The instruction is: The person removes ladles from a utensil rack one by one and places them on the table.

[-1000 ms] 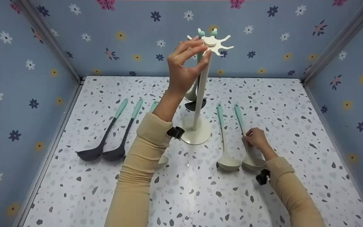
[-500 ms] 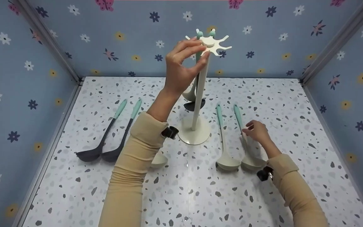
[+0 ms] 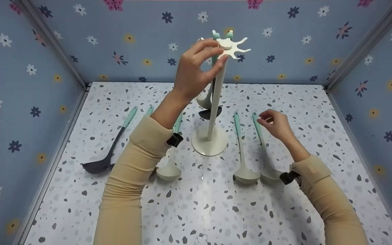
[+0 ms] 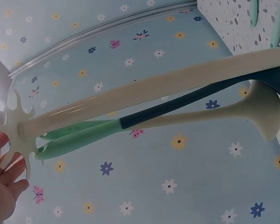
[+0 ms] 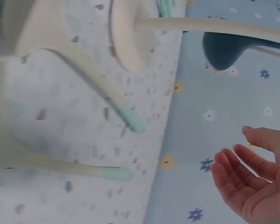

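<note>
My left hand [image 3: 196, 64] grips the hooked top of a cream utensil stand [image 3: 217, 98] between thumb and fingers. From that top hang two ladles with mint handles, a dark ladle [image 4: 177, 100] and a cream ladle [image 4: 263, 112]. My right hand [image 3: 277, 125] hovers with loosely bent fingers by the mint handle of the outer right cream ladle [image 3: 270, 173]. Nothing is between those fingers in the right wrist view. Beside that ladle lies a second cream ladle [image 3: 246, 174].
Left of the stand's round base [image 3: 204, 144] lie a dark ladle [image 3: 97, 166], another mostly behind the left arm, and a cream ladle [image 3: 168, 172]. All rest on a speckled table [image 3: 209, 211], with flowered panels [image 3: 131, 51] at the back and sides.
My right hand has let go of the outer right ladle's shaft and moved up toward its handle end. The left forearm has swung left while that hand keeps its grip.
</note>
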`<state>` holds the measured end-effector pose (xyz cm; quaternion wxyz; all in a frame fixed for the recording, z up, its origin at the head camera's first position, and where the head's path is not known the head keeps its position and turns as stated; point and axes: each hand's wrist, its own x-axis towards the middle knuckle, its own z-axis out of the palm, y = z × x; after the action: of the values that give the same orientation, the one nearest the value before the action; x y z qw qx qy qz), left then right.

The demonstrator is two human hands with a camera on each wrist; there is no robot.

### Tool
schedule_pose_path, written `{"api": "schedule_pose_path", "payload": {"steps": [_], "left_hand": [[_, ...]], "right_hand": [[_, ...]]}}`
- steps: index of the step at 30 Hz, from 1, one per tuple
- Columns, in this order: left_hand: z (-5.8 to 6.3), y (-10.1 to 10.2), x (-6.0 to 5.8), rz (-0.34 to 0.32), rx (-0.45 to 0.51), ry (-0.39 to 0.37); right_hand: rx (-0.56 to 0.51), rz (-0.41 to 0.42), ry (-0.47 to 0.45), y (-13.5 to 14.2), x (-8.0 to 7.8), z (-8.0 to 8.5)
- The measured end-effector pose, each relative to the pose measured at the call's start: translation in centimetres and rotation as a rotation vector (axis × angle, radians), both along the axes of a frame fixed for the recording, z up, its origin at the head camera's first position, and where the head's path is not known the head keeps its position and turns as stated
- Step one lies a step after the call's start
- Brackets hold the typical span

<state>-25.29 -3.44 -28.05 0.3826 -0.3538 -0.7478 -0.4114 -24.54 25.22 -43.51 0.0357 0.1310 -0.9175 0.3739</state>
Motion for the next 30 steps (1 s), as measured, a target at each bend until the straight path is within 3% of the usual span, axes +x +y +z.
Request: {"api": "schedule_pose_path", "payload": {"steps": [6, 13, 18, 23, 30], "left_hand": [[0.9, -0.1, 0.9, 0.089, -0.097, 0.013], [1.4, 0.1, 2.8, 0.269, -0.160, 0.021], [1.7, 0.4, 3.7, 0.383, -0.204, -0.024], [1.9, 0.8, 4.1, 0.420, -0.227, -0.079], [2.2, 1.2, 4.1, 0.426, -0.258, -0.189]], "right_hand": [[-0.097, 0.075, 0.121, -1.7, -0.6, 4.0], [-0.390, 0.165, 0.162, -4.3, -0.5, 9.5], [-0.503, 0.190, 0.226, -6.3, 0.1, 13.5], [-0.611, 0.202, 0.250, -7.2, -0.9, 15.2], [-0.783, 0.203, 0.176, -8.2, -2.8, 16.5]]}}
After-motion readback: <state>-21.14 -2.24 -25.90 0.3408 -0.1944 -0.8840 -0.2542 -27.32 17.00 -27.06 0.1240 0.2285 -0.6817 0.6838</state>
